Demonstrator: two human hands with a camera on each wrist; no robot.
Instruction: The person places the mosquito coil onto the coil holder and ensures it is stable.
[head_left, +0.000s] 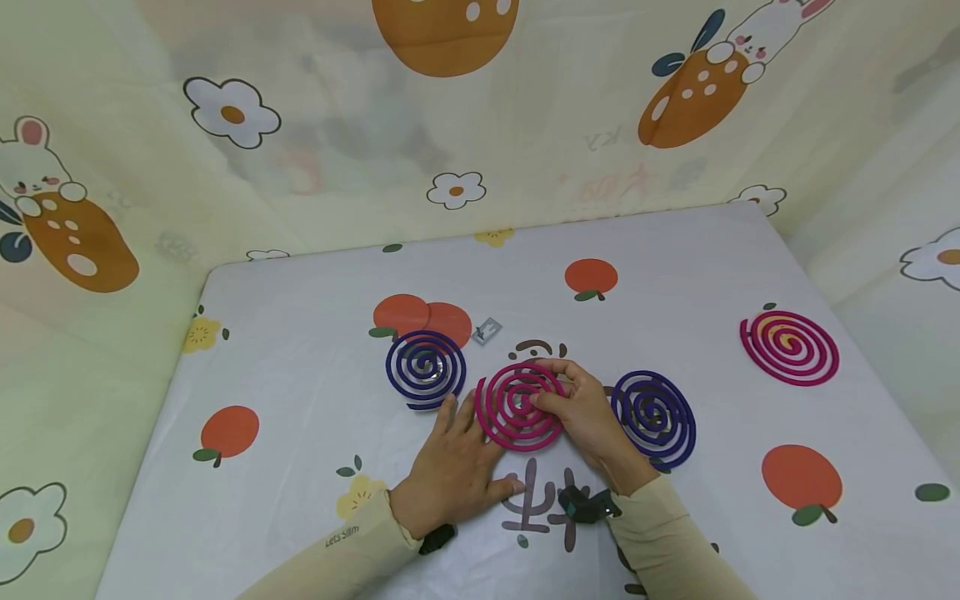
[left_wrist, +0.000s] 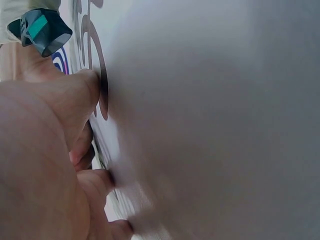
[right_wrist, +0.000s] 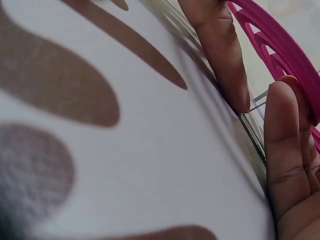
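A pink mosquito coil (head_left: 522, 407) is held in front of me by my right hand (head_left: 588, 417). The thumb lies over its middle, with the other fingers at its far right side. In the right wrist view, the coil (right_wrist: 285, 37) stands above the table, and a thin metal coil stand (right_wrist: 254, 132) shows between the fingers. My left hand (head_left: 453, 475) rests palm down on the table, its fingers extended beside and partly under the coil's left edge. Whether those fingertips touch the stand is hidden.
To the left lies a blue mosquito coil (head_left: 426, 371), and another blue coil (head_left: 654, 412) is right of my right hand. A second pink coil (head_left: 789, 346) lies far right. Behind the hands sits a small flat metal piece (head_left: 487, 332). A patterned cloth (head_left: 300, 350) covers the table.
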